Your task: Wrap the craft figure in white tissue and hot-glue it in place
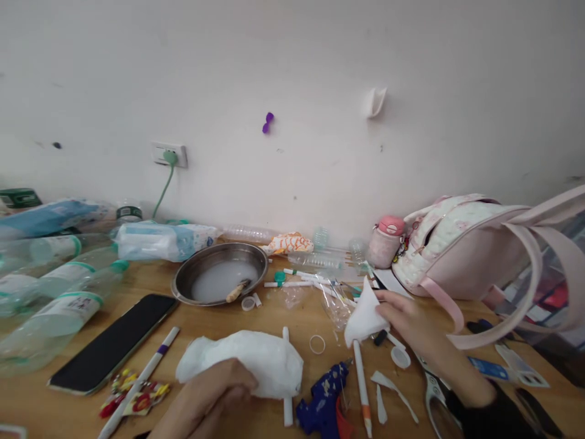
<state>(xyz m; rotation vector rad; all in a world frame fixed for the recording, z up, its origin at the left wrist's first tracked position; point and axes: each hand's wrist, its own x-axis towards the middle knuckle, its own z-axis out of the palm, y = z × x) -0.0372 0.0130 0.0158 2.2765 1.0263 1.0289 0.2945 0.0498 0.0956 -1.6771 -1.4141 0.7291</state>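
My left hand (212, 393) rests against a white, paper-covered bottle-like form (256, 363) lying on its side, with a white stick (287, 408) passing beneath it. The fingers are curled and their tips are hidden. My right hand (397, 311) pinches a white cone-like piece (364, 317) by its right edge, above a white marker with an orange band (361, 384). Between the hands lie a clear ring (317, 344) and a blue glue gun (323, 399). White scraps (393, 390) are right of the marker.
A metal bowl (219, 274) of cloudy liquid stands behind my left hand. Left are a black phone (114, 341), plastic bottles (68, 311) and candies (146, 396). A pink bag (475, 256), a pink cup (385, 242) and scissors (436, 402) are at the right.
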